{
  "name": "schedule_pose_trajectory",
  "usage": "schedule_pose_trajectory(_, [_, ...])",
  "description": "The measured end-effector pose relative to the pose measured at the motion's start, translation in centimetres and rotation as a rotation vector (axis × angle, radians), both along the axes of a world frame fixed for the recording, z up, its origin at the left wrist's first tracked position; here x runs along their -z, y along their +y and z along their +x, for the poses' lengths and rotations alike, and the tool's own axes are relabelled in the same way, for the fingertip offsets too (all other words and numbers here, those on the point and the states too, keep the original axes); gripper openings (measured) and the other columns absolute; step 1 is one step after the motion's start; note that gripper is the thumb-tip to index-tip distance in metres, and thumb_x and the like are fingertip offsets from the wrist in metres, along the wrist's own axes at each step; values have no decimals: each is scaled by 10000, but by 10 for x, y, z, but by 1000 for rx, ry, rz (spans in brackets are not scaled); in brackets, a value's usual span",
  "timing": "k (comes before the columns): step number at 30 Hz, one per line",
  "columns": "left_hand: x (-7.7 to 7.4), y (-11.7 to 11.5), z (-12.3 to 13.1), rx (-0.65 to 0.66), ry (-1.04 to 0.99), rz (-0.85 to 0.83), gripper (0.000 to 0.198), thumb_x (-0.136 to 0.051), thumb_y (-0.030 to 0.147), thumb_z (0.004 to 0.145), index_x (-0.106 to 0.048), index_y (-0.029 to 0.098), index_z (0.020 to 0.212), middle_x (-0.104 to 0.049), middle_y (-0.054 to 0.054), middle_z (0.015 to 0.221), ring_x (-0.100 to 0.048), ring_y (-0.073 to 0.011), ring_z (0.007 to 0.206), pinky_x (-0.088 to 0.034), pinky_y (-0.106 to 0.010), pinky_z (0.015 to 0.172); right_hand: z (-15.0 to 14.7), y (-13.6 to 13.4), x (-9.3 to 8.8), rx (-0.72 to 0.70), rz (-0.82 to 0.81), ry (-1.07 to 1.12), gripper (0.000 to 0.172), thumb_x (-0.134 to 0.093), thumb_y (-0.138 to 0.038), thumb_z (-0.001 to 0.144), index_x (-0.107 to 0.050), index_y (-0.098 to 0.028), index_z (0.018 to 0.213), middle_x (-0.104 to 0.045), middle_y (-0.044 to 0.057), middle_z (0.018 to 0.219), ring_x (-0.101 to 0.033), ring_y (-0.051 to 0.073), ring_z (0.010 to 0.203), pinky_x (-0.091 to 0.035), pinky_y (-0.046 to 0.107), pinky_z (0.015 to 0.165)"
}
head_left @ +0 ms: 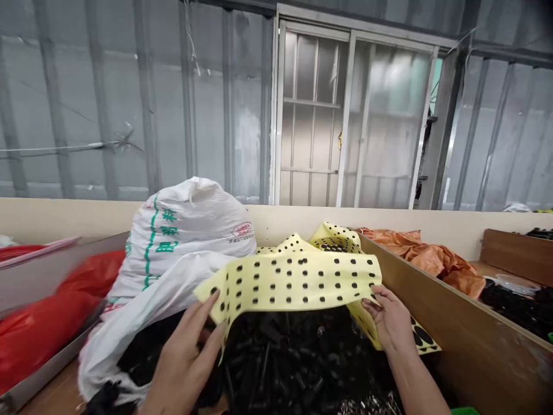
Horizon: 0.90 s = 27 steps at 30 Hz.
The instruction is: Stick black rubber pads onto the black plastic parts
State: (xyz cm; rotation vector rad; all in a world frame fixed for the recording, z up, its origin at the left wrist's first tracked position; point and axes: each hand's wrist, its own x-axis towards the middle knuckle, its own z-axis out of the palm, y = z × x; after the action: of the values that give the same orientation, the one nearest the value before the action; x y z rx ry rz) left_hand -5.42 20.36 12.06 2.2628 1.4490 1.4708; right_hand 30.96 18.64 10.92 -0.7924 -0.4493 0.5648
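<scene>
A pale yellow sheet with rows of black dots (298, 282) stretches between my hands above a heap of small black parts. My right hand (391, 320) pinches its right end between thumb and fingers. At the left end, my left hand (185, 351) has its fingers on the sheet and its thumb lower down, around the sheet's edge. Beneath lie the black parts (276, 363), slightly blurred, too indistinct to name. More yellow dotted sheet (337, 236) is bunched behind, and another piece with bigger black ovals (423, 337) shows beside my right wrist.
A white woven sack (194, 219) leans at the back left of the bin. Wooden dividers (453, 305) wall off the right side, with orange bags (423, 253) beyond. Red bags (64, 300) fill the left compartment. Shiny metal bits (371, 403) lie at the front.
</scene>
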Motion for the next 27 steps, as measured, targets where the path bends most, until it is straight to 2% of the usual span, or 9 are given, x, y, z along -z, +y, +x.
schedule_pose_trajectory(2, [-22, 31, 33, 47, -21, -13, 510, -418, 397, 866, -412, 201, 1337, -507, -91, 1243, -609, -154, 708, -529, -320, 710, 12, 24, -9, 24, 32, -5, 202, -689, -172, 527, -606, -159, 710, -598, -20, 686, -608, 117, 499, -567, 246, 495])
schedule_pose_trajectory(3, [-32, 45, 49, 60, -45, -15, 519, -404, 372, 860, -405, 187, 1345, -482, -105, 1287, -614, -169, 759, -525, -332, 741, 18, 36, -14, 33, 46, -8, 199, -681, -177, 535, -601, -159, 717, -598, -14, 703, -613, 121, 514, -573, 257, 514])
schedule_pose_trajectory(6, [-56, 85, 88, 108, -128, -28, 577, -409, 330, 820, -379, 144, 1366, -336, -139, 1441, -559, -255, 1082, -505, -359, 853, 29, 72, -25, 52, 73, -22, 205, -668, -185, 550, -583, -164, 736, -593, 3, 775, -630, 141, 567, -588, 296, 561])
schedule_pose_trajectory(10, [-68, 131, 117, 146, -149, -47, 734, -478, 290, 773, -228, 104, 1437, -148, -172, 1529, -286, -332, 1354, -421, -433, 1001, 29, 124, -34, 22, 49, -76, 210, -664, -190, 633, -590, -167, 828, -601, 27, 883, -648, 160, 685, -592, 326, 646])
schedule_pose_trajectory(12, [-68, 150, 123, 161, -130, -74, 765, -530, 266, 742, -246, 114, 1436, -108, -176, 1539, -150, -361, 1396, -346, -488, 1053, 25, 148, -37, -20, 10, -130, 224, -646, -183, 724, -591, -152, 939, -608, 49, 991, -648, 167, 793, -580, 332, 704])
schedule_pose_trajectory(15, [-54, 169, 125, 158, -119, -123, 663, -521, 247, 750, -371, 105, 1380, -104, -184, 1536, -51, -374, 1406, -310, -516, 1069, 19, 176, -38, -95, -74, -250, 247, -599, -186, 845, -568, -145, 1086, -578, 80, 1160, -616, 187, 945, -548, 355, 774])
schedule_pose_trajectory(18, [-28, 172, 124, 156, -110, -149, 605, -489, 246, 776, -403, 98, 1357, -70, -185, 1541, -60, -353, 1411, -336, -514, 1054, 17, 195, -33, -150, -179, -408, 253, -586, -217, 880, -573, -171, 1129, -533, 83, 1258, -574, 211, 1037, -514, 397, 840])
schedule_pose_trajectory(22, [9, 160, 119, 205, -75, -139, 508, -481, 249, 800, -484, 171, 1302, -84, -125, 1554, -194, -334, 1392, -387, -503, 1022, 24, 205, -20, -169, -335, -606, 233, -577, -255, 893, -585, -164, 1108, -553, 82, 1222, -566, 221, 1051, -496, 428, 867])
schedule_pose_trajectory(27, [32, 124, 92, 256, 51, -132, 431, -446, 258, 857, -508, 273, 1283, -173, -71, 1547, -350, -313, 1333, -451, -460, 980, 42, 190, -19, -43, -383, -837, 247, -546, -298, 914, -571, -165, 1120, -591, 75, 1132, -607, 188, 935, -528, 382, 790])
